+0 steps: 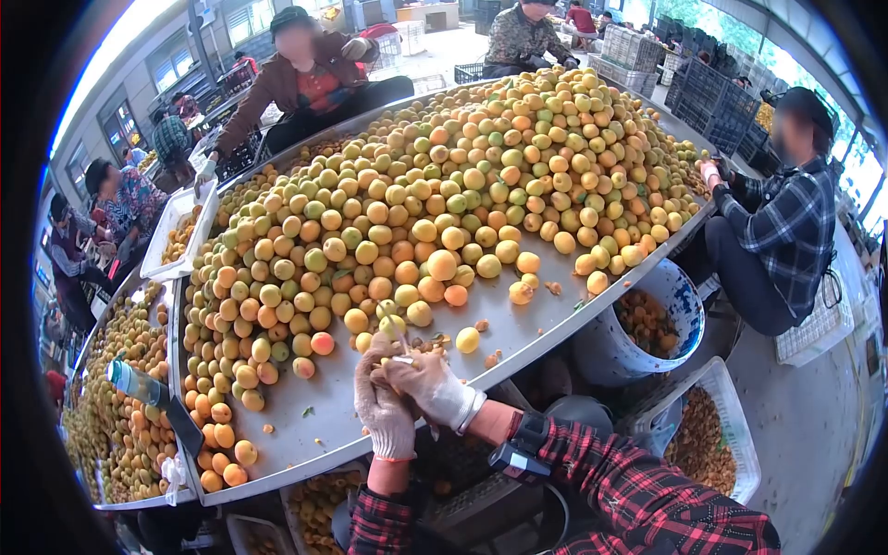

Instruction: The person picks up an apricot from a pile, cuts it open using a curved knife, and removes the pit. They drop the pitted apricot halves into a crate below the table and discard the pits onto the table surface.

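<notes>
My left hand (384, 407), in a knitted glove, is raised over the front edge of the metal table (324, 407). Its fingers are curled closed, and whatever they hold is hidden. My right hand (433, 384), in a white glove, presses against it and is closed on a small knife (397, 331), whose thin pale blade points up and away. A big heap of yellow-orange apricots (442, 265) covers the table beyond both hands. Just past the fingers lie a loose apricot (467, 339) and some brownish scraps (430, 344).
A white tray (155, 266) sits on the left edge. A bottle (137, 381) and phone (185, 427) lie among apricots. Below right are a bucket (680, 350) and a crate (740, 435) of apricot pieces. People sit opposite and a person in plaid (782, 222) sits right.
</notes>
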A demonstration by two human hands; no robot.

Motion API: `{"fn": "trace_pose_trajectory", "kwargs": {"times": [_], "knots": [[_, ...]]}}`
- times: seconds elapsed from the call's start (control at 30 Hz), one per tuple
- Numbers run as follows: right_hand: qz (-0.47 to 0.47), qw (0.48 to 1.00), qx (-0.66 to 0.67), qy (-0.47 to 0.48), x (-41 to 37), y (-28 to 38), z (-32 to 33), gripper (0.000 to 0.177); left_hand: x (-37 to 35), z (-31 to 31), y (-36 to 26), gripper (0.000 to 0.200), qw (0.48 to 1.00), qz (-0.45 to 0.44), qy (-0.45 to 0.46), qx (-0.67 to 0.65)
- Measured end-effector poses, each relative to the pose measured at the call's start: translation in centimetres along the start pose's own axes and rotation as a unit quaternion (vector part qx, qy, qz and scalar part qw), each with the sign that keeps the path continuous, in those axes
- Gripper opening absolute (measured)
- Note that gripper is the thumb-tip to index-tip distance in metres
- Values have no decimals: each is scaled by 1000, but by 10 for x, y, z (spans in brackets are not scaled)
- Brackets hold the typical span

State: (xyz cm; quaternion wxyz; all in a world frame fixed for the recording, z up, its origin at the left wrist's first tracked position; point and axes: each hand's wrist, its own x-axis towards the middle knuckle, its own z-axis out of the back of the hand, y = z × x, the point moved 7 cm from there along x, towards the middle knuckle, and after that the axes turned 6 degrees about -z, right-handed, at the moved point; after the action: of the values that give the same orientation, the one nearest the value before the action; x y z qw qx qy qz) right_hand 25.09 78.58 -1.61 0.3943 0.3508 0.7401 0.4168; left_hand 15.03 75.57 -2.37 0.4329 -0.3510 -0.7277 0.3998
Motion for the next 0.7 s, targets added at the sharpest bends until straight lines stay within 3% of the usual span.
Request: {"fn": "trace_pose_trajectory", "kwargs": {"times": [0.07, 0.1, 0.13, 0.2, 0.27, 0.37, 0.4, 0.43, 0.47, 0.53, 0.6, 0.67, 0.7], "knots": [[113, 992, -53, -22, 3, 2, -4, 32, 4, -1, -9, 26, 999, -20, -34, 32], [109, 992, -58, -28, 0, 7, -4, 32, 7, -2, -13, 26, 999, -11, -21, 42], [-17, 997, -81, 5, -18, 25, -6, 32, 10, -3, -16, 27, 999, -1, -8, 53], [29, 993, -97, 67, -13, 22, -7, 32, 16, 8, -8, 26, 998, 28, -48, 36], [-10, 978, -164, 128, -15, 14, -7, 30, 21, 30, -3, 26, 992, 47, -73, 86], [-89, 929, -264, 245, -38, 18, -10, 28, 28, 44, -2, 27, 992, 86, -87, 15], [-90, 911, -285, 283, -43, 16, -11, 38, 28, 42, -7, 24, 993, 94, -63, 42], [-106, 908, -293, 281, -48, 20, -9, 33, 28, 37, -9, 23, 991, 101, -9, 90], [-110, 909, -303, 265, -48, 25, -4, 34, 25, 33, -9, 22, 983, 109, 45, 139], [-70, 954, -260, 130, -30, 41, 24, 32, 16, 23, -4, 31, 960, 128, 108, 225], [-12, 889, -457, -38, -2, 55, 66, 34, 13, 24, 5, 35, 961, 53, 77, 260], [62, 784, -596, -162, 11, 59, 104, 33, 18, 25, -1, 38, 952, 42, 76, 293], [63, 785, -595, -161, 14, 56, 109, 33, 20, 25, -4, 42, 942, 31, 78, 324]]}}
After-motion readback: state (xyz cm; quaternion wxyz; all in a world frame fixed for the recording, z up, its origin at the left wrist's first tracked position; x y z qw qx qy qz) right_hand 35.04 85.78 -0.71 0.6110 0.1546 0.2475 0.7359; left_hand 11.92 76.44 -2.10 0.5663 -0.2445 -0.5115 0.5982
